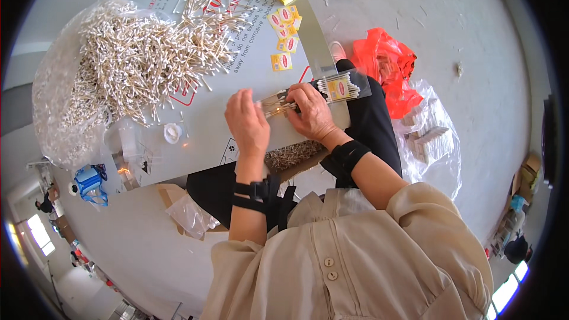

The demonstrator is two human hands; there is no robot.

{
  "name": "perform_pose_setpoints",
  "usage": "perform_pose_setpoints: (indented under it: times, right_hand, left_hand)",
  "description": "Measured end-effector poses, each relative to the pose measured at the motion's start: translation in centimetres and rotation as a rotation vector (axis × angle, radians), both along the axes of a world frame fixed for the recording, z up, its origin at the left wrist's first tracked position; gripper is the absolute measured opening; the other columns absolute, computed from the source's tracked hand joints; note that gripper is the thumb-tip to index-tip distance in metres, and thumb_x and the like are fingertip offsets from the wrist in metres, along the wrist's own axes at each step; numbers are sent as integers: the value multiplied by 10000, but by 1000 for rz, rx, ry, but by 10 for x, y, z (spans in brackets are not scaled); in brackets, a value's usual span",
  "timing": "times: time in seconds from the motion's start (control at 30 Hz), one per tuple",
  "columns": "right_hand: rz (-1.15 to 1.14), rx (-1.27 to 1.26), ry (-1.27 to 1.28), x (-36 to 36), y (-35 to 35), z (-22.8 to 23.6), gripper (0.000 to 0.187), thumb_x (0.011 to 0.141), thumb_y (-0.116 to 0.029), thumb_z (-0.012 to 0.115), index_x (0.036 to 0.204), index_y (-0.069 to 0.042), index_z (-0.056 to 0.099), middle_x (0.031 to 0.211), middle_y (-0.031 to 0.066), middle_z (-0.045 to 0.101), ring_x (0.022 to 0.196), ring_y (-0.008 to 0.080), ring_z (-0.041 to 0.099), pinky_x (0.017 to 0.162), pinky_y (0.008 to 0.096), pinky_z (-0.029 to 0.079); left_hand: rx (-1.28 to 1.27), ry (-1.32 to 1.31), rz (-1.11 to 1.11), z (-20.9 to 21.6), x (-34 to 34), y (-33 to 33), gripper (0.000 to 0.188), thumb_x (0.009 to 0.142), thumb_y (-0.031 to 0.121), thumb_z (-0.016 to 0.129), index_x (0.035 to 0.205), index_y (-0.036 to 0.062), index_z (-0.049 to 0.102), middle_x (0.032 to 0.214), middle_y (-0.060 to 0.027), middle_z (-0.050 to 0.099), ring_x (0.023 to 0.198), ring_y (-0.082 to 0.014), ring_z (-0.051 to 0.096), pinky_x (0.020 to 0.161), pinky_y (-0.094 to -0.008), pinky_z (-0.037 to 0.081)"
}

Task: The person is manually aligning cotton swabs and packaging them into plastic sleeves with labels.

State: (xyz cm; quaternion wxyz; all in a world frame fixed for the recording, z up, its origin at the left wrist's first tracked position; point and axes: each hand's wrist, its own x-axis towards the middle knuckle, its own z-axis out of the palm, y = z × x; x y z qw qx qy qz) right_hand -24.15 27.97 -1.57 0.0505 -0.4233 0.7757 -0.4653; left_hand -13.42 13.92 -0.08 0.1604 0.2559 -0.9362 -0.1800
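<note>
In my right hand (311,111), closed with bent fingers, is a flat clear plastic bag (363,78). White-tipped cotton swabs (354,90) and a yellow card (339,89) show through its right end. My left hand (248,123) is beside the bag's left end, its fingers curled together; what they hold, if anything, is hidden. Thin swab sticks and something dark show between the two hands. At the far left a large heap of loose cotton swabs (160,53) spills from a big clear bag (50,89) onto the table (207,112).
Several small yellow cards (283,61) lie near the table's right edge. A small white cup (172,133) stands near the heap. Below the front edge is a box of swabs (293,155). A red bag (385,71) and a clear bag of white packs (431,142) lie on the floor at right.
</note>
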Motion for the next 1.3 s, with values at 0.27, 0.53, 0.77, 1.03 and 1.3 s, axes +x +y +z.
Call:
perform_pose_setpoints:
  times: [0.27,0.53,0.77,1.03,1.3]
  right_hand:
    - [-48,-38,-95,1,1,-2,195,746,33,547,932,-20,525,994,157,545,956,373,552,855,436,474]
    - [-59,-60,-84,1,2,-4,184,760,55,549,927,-16,520,979,162,539,948,377,554,833,441,482]
    - [-122,-221,-320,2,-2,2,241,854,54,517,1090,11,534,1226,179,533,1131,358,541,941,377,460]
    - [-106,-384,-530,9,-43,-7,325,975,-51,475,1291,23,492,1402,184,460,1293,303,462,1074,338,351]
    - [-185,-429,-609,7,-29,-3,238,941,-36,538,1166,24,584,1302,160,544,1181,286,550,992,322,428]
  left_hand:
    - [-83,-304,-65,-7,-4,32,806,851,422,653,1479,46,316,1564,-153,267,1459,-305,222,1154,-572,154]
    - [-78,-301,-259,-6,-4,8,723,908,388,589,1483,56,303,1559,-153,271,1450,-312,241,1165,-544,155]
    - [652,566,141,-22,10,17,616,1005,324,467,1494,9,264,1558,-162,266,1455,-295,227,1188,-446,149]
    - [1041,917,285,-26,-26,29,614,1019,320,439,1484,-33,250,1528,-233,267,1437,-294,249,1185,-415,175]
    - [845,786,321,-25,7,22,436,1003,201,496,1363,-37,434,1397,-154,475,1303,-253,438,1094,-392,346]
